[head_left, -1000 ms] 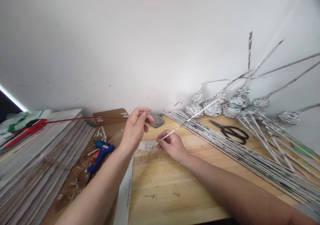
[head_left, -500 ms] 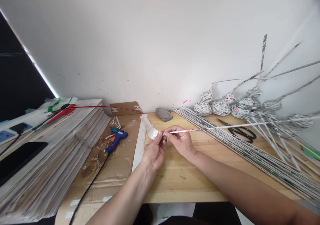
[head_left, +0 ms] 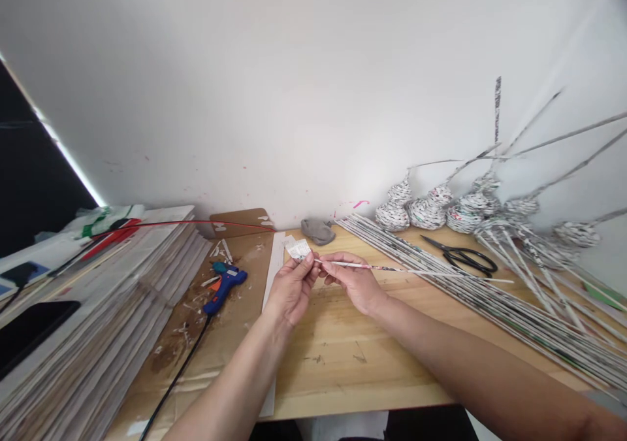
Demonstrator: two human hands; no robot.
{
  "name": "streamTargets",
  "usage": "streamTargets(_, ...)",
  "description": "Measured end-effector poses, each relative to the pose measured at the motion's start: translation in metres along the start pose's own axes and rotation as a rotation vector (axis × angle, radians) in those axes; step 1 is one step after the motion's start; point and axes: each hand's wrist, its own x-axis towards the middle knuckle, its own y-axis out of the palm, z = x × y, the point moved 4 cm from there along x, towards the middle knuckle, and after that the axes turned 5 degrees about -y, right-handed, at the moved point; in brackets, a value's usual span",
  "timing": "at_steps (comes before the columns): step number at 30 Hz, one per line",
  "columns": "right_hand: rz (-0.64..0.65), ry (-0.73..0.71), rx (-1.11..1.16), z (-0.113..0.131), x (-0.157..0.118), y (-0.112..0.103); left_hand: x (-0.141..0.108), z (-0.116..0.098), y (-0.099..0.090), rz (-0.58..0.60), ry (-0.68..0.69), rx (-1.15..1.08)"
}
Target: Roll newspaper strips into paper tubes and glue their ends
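Note:
Above the wooden table (head_left: 337,369), my left hand (head_left: 294,291) pinches one end of a strip of printed paper (head_left: 298,249), its loose end sticking out past the thumb. My right hand (head_left: 355,282) is closed around a thin rolled paper tube (head_left: 386,268). From my fingertips the tube runs off to the right, over a bundle of similar paper tubes (head_left: 441,304). Both hands nearly touch where paper strip and tube meet; my fingers hide the exact join.
To the left stand a stack of paper (head_left: 142,304), a phone (head_left: 36,330) and a blue glue gun (head_left: 224,289) on cardboard. Black scissors (head_left: 465,258), a grey cloth (head_left: 317,231) and several woven paper gourd shapes (head_left: 426,212) lie at the back and right.
The loose part of the paper strip has become shorter at my left hand. The tube's far end has swung down and toward me. The whole view has shifted slightly.

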Motion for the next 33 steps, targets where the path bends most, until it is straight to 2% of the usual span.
streamTargets(5,-0.003,0.074,0.112,-0.004,0.001,-0.001,0.008,-0.003,-0.002,-0.012,0.028,0.035)
streamTargets(11,-0.073,0.104,0.055,-0.006,0.002,-0.005,0.014,0.005,-0.010,-0.001,0.042,-0.005)
streamTargets(16,-0.024,0.228,0.097,-0.013,-0.002,0.001,0.014,0.006,-0.015,0.001,0.111,0.030)
streamTargets(19,0.128,0.321,-0.058,-0.013,-0.012,0.012,0.014,0.001,-0.016,-0.031,0.146,0.077)
streamTargets(21,0.255,0.238,-0.272,-0.003,-0.020,0.019,0.014,-0.001,-0.017,-0.067,0.159,0.102)
streamTargets(23,0.279,-0.044,-0.531,0.018,-0.023,0.023,0.013,-0.001,-0.018,-0.072,0.155,0.118)
streamTargets(25,0.202,-0.374,-0.775,0.042,-0.024,0.021,0.012,0.000,-0.016,-0.037,0.146,0.138)
streamTargets(27,0.095,-0.557,-0.965,0.059,-0.020,0.015,0.010,0.001,-0.014,0.001,0.144,0.168)
streamTargets(28,0.051,-0.579,-1.037,0.064,-0.016,0.010,0.009,0.002,-0.013,0.012,0.149,0.187)
streamTargets(30,0.022,-0.532,-1.106,0.066,-0.009,0.003,0.008,0.003,-0.011,0.025,0.160,0.216)
streamTargets(33,0.073,-0.420,-1.082,0.061,-0.003,-0.001,0.006,0.005,-0.008,0.055,0.176,0.226)
